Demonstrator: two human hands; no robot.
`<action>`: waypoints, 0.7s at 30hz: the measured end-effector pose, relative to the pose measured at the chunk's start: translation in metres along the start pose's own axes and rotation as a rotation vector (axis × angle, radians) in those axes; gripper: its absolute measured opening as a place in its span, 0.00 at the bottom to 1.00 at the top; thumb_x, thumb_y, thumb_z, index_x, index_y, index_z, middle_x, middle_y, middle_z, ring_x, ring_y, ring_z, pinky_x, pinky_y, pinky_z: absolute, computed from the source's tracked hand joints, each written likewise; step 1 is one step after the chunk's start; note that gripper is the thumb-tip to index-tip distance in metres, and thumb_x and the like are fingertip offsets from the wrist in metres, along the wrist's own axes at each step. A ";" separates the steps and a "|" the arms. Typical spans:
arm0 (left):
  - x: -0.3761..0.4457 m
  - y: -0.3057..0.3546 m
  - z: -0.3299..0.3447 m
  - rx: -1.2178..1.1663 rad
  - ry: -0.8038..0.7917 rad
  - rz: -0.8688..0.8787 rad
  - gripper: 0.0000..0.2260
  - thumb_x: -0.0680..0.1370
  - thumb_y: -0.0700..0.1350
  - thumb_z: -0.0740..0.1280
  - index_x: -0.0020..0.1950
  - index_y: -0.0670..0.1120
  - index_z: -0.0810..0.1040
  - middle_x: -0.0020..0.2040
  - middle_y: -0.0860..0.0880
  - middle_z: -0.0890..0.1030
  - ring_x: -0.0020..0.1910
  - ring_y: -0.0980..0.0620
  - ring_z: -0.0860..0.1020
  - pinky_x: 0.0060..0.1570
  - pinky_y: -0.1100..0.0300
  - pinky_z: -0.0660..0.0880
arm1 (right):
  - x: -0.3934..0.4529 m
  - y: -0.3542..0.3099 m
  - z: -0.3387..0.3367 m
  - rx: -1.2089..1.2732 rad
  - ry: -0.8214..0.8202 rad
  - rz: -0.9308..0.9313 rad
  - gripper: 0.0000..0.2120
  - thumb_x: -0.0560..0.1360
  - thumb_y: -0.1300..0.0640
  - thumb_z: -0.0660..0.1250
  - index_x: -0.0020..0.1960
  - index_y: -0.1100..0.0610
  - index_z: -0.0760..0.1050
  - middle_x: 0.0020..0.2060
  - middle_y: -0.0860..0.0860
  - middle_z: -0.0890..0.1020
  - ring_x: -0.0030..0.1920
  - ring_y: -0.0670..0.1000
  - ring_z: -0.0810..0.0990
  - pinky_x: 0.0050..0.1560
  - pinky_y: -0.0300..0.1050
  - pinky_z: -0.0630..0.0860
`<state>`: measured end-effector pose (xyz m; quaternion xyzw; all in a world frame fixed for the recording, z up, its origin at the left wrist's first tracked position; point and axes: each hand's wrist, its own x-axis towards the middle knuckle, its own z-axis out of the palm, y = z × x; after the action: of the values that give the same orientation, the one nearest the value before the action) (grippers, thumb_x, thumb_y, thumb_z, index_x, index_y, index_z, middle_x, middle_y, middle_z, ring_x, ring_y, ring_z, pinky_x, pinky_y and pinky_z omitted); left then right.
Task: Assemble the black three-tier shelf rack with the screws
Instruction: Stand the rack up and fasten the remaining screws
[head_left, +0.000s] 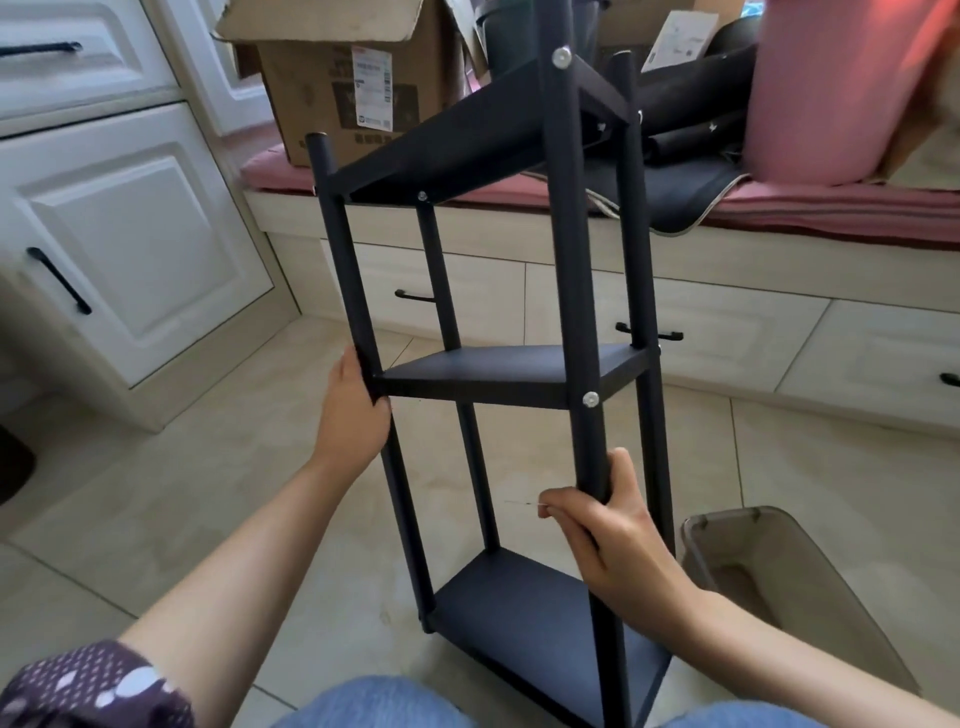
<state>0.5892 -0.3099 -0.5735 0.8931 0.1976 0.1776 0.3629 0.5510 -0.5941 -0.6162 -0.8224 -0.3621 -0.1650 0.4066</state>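
Blue denim knees (374, 704) fill the bottom edge of the frame, with a dotted purple sleeve (88, 686) at the lower left. Rising from just beyond them through the centre is the black three-tier shelf rack (498, 374), tilted away toward the top, its three shelves joined by four round posts and its lowest shelf near the tiled floor (171, 493). Behind it, across the upper right, runs a window bench with drawers (727, 317), topped by a red cushion and loaded with a cardboard box (332, 88) and a pink bin (826, 88). White cabinets (119, 244) stand at the left. A grey plastic bin (769, 577) sits on the floor at the lower right. The left hand (353, 410) is wrapped around the left front post at the middle shelf. The right hand (608, 540) is clamped on the right front post below that shelf; it may also pinch a thin pin, though that is too small to tell. Silver screws (590, 399) show at the joints.
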 end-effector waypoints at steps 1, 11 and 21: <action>-0.008 0.011 -0.003 -0.007 0.036 0.058 0.29 0.80 0.34 0.63 0.80 0.40 0.57 0.78 0.42 0.63 0.77 0.44 0.62 0.75 0.57 0.58 | 0.001 -0.004 0.004 0.004 0.008 0.003 0.08 0.81 0.58 0.62 0.50 0.58 0.80 0.48 0.49 0.63 0.35 0.52 0.72 0.39 0.38 0.73; -0.067 0.100 -0.008 -0.314 -0.415 0.287 0.16 0.76 0.63 0.67 0.60 0.58 0.76 0.55 0.61 0.80 0.63 0.59 0.75 0.75 0.40 0.61 | 0.022 -0.036 0.029 0.111 -0.033 0.044 0.10 0.81 0.56 0.59 0.49 0.57 0.78 0.48 0.45 0.61 0.36 0.51 0.71 0.40 0.44 0.74; -0.066 0.091 -0.017 -0.292 -0.411 0.310 0.13 0.78 0.54 0.68 0.63 0.62 0.74 0.54 0.67 0.80 0.58 0.70 0.76 0.75 0.39 0.60 | 0.004 -0.029 -0.017 0.265 -0.125 0.091 0.09 0.79 0.60 0.64 0.47 0.55 0.83 0.56 0.49 0.77 0.55 0.51 0.78 0.55 0.42 0.75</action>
<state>0.5455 -0.3922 -0.5082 0.8684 -0.0466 0.0727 0.4883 0.5327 -0.5938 -0.5877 -0.7857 -0.3677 -0.0453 0.4954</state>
